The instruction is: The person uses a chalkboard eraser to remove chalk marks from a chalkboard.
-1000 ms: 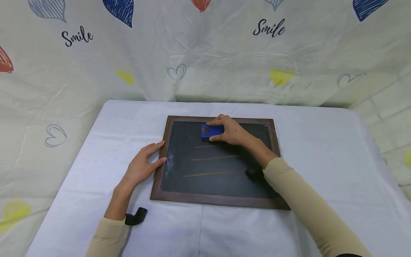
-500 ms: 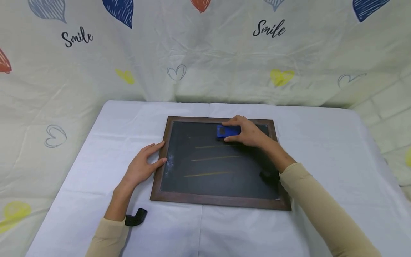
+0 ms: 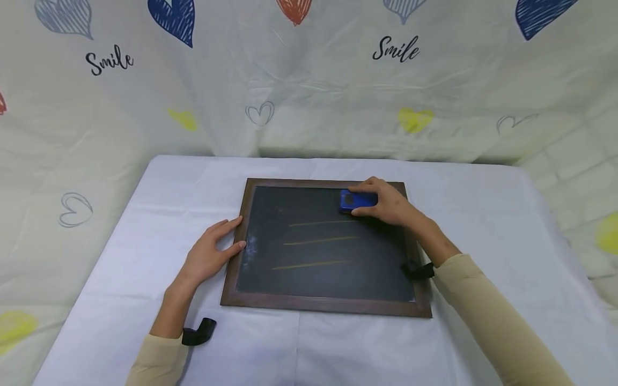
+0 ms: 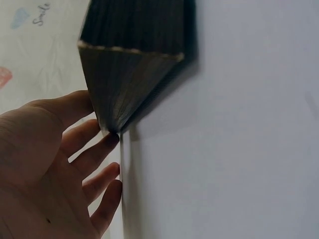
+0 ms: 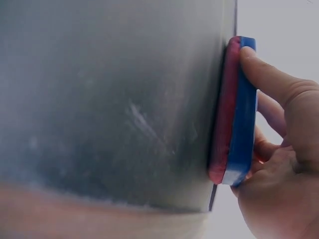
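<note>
A framed chalkboard [image 3: 376, 273] lies on the white-covered table with three yellowish chalk lines [image 3: 319, 240] across its middle. My right hand [image 3: 393, 205] grips a blue chalkboard eraser [image 3: 359, 201] between thumb and fingers near the board's upper right. In the right wrist view, the red felt side of the eraser [image 5: 227, 114] faces the dark board surface. At the board's left edge, my left hand [image 3: 206, 256] touches the brown wooden frame [image 3: 234, 273] with thumb and fingertips, its fingers fairly straight and spread.
White cloth [image 3: 260, 348] covers the table around the board. Behind it hangs a pale curtain [image 3: 328, 128] printed with hearts and "Smile". A black wrist mount [image 3: 199, 332] sits on the left wrist and another black mount [image 3: 418, 269] overlaps the board's right side.
My right hand has slid the eraser rightward along the board's upper part. The left hand stays at the frame's left edge. The head view has shifted slightly.
</note>
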{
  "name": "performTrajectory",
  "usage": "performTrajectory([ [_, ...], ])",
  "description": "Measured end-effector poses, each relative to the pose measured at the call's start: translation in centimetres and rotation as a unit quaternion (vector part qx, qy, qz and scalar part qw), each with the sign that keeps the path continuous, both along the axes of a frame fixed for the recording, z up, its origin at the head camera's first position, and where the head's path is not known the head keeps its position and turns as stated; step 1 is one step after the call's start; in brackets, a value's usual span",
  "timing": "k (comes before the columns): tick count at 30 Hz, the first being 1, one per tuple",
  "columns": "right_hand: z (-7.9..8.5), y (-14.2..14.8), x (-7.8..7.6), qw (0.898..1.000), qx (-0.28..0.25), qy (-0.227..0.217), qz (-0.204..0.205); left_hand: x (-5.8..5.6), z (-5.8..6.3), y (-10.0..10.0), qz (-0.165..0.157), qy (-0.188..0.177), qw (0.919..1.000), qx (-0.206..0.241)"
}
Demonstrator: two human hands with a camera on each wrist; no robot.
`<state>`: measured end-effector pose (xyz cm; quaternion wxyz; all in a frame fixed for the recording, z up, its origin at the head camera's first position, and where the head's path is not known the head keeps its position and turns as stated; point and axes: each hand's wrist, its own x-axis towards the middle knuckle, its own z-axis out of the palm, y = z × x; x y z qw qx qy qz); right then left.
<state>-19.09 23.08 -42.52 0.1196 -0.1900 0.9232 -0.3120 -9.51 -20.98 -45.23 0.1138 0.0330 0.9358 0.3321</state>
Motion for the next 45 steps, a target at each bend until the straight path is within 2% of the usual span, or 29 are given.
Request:
performTrajectory([
  [7, -0.3, 1.2, 0.5, 1.0, 0.002, 0.009, -0.007, 0.1, 0.2, -0.2, -0.009, 0.006, 0.9999, 0.003],
  [17, 0.0, 2.4, 0.7, 1.0, -0.005, -0.015, -0.022, 0.1, 0.1, -0.3, -0.003, 0.007, 1.0, 0.002],
  [33, 0.4, 2.1, 0.9, 1.0, -0.007, -0.005, -0.017, -0.1, 0.0, -0.3, 0.0, 0.011, 0.9999, 0.001],
  [45, 0.3, 2.2, 3.0, 1.0, -0.008, -0.01, -0.016, 0.0, -0.2, -0.2, 0.002, 0.011, 0.9999, 0.009],
])
